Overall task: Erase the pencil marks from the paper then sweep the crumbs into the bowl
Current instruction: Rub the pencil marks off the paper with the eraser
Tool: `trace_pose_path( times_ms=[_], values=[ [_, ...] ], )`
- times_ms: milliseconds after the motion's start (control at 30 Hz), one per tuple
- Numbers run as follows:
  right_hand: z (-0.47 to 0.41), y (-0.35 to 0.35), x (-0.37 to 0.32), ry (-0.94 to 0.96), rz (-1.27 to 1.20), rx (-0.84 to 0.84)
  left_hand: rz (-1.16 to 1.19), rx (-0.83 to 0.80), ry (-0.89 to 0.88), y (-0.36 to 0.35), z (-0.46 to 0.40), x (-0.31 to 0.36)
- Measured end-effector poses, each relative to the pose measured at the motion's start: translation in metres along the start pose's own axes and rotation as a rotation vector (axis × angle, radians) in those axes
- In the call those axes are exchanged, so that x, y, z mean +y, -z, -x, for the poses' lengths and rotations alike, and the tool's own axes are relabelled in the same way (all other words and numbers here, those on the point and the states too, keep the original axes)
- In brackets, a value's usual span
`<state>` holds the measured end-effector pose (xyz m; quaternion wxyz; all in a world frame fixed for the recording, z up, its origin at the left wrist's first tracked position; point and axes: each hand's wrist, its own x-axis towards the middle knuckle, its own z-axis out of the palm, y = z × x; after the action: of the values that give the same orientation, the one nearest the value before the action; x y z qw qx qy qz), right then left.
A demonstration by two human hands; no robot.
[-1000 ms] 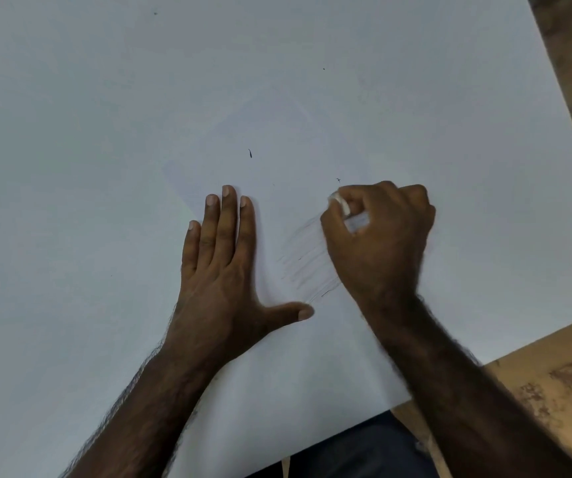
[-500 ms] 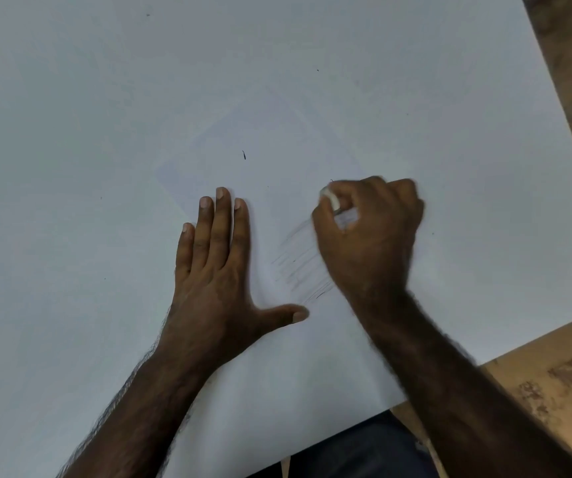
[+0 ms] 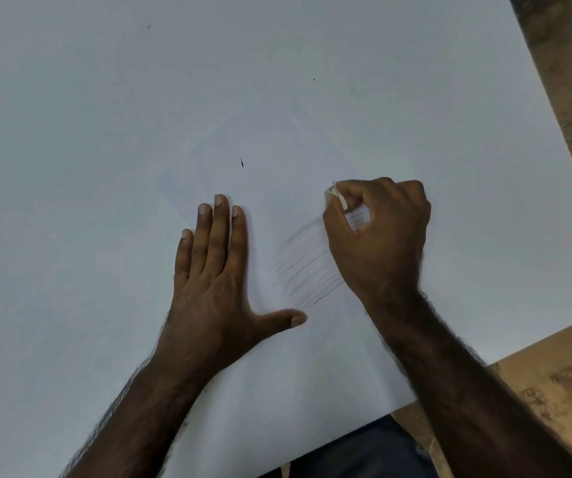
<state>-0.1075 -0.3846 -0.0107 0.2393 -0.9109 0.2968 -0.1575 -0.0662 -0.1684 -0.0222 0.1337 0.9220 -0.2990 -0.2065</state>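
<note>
likely the paper (image 3: 277, 188) is thin and slides easily. so the left hand (image 3: 215, 270) lies flat, fingers straight, pinning it, while the right hand (image 3: 377, 232) pinches the eraser (image 3: 338, 196).

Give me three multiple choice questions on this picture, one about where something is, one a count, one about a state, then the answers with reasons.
1. Where are the pencil marks?
A. between the two hands
B. left of the left hand
C. on the brown surface

2. How many hands touch the paper?
A. none
B. one
C. two

3. How is the left hand?
A. fist
B. flat, fingers straight
C. pinching an eraser

Answers: 1 A, the strokes lie between thumb and right hand. 2 C, both rest on it. 3 B, it presses flat; the right hand grips the eraser.
</note>
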Motion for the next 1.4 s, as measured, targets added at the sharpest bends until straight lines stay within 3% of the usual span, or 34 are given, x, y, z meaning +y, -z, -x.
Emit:
trace_pose_path(
  times_ms=[167, 300, 467, 700, 800, 933, 1133, 1300, 1400],
  values=[
    [0.01, 0.001, 0.003, 0.02, -0.013, -0.015, 0.009, -0.004, 0.0, 0.005, 0.0, 0.006],
    [0.009, 0.0, 0.006, 0.012, -0.034, -0.029, 0.094, 0.107, -0.049, 0.009, -0.014, 0.018],
    [0.013, 0.002, 0.005, 0.005, -0.04, -0.068, 0.134, -0.017, -0.058, 0.004, -0.039, 0.035],
    [0.041, 0.006, -0.006, 0.224, -0.002, -0.238, 0.086, 0.07, -0.107, -0.007, -0.038, 0.033],
    [0.024, 0.011, 0.006, 0.218, 0.071, -0.147, 0.056, 0.054, -0.098, -0.009, -0.039, 0.034],
    [-0.007, 0.019, 0.03, 0.004, 0.116, 0.009, 0.018, 0.021, -0.09, -0.009, -0.04, 0.032],
    [0.033, 0.009, -0.007, 0.265, 0.053, -0.212, 0.06, 0.068, -0.089, -0.009, -0.039, 0.034],
    [-0.005, 0.018, 0.018, 0.044, 0.131, -0.024, 0.008, 0.049, -0.102, -0.011, -0.04, 0.031],
    [0.014, 0.011, -0.003, 0.099, 0.095, -0.089, 0.027, 0.074, -0.104, -0.011, -0.039, 0.032]
  ],
)
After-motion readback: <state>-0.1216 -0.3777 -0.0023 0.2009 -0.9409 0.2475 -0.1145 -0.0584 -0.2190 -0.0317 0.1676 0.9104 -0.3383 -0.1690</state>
